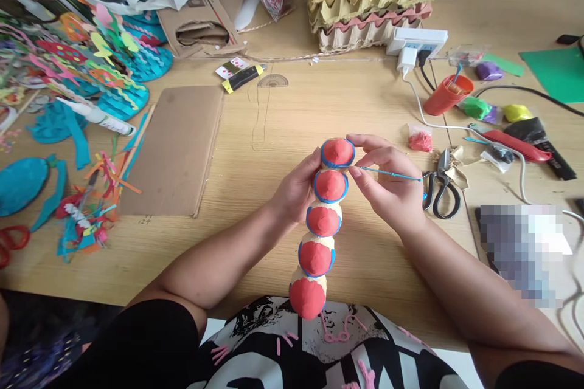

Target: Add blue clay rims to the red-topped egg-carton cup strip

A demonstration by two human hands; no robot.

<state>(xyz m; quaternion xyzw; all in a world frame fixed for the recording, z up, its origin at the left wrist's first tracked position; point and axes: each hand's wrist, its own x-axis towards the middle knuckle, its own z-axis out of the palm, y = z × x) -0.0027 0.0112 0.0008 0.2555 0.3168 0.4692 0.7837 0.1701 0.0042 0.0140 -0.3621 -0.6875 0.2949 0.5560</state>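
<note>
A row of egg-carton cups [325, 242] with red, pointed domes runs toward my body, standing above the desk. Blue edging rings the upper domes; on the lowest one it shows only in part. My left hand [298, 185] grips the row from its left side near the upper end. A thin, ridged blue strand [383, 172] is pinched between the thumb and fingers of my right hand [390, 185]. One end of the strand meets the lower edge of the top dome [338, 151], and a right fingertip rests beside that dome.
Black-handled scissors [441, 188] lie right of my right hand. Brown cardboard [171, 149] is on the left, near colourful scraps [89, 219]. Egg trays [369, 0] are stacked behind. An orange cup [447, 96], a power strip [417, 41] and cables occupy the right.
</note>
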